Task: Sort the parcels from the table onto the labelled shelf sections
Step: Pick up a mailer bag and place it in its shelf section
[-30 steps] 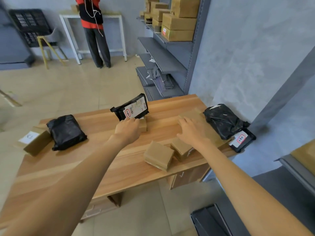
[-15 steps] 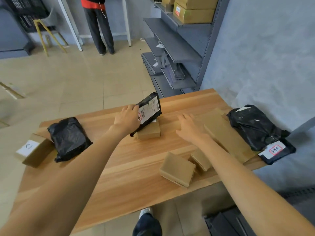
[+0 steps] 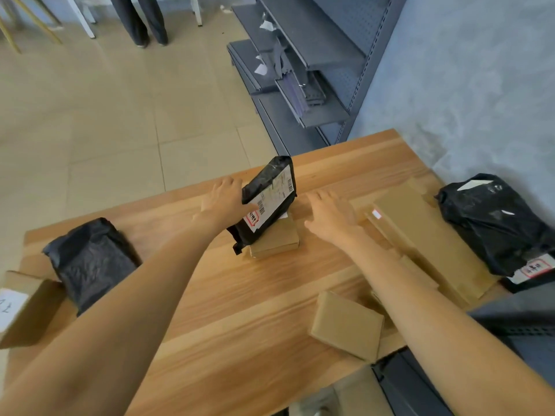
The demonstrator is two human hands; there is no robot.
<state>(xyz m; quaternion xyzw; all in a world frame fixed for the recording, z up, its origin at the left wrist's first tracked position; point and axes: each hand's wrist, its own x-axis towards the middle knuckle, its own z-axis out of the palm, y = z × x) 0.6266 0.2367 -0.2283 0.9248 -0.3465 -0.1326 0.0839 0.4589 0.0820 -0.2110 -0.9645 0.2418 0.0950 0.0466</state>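
My left hand grips a flat black parcel with a white label, tilted up on its edge above a small brown box on the wooden table. Just right of that box my right hand hovers with fingers spread, holding nothing, next to a long flat brown box. A small brown box lies near the table's front edge under my right forearm. Grey shelves stand beyond the table's far right corner.
A black bag parcel and a labelled brown box lie at the table's left end. Another black bag over a labelled black parcel sits at the right end. A person's legs stand on the tiled floor far back.
My left hand has lifted the black labelled parcel from lying flat to standing steeply on edge. My right hand slid left off the flat box. The camera tipped downward and closer.
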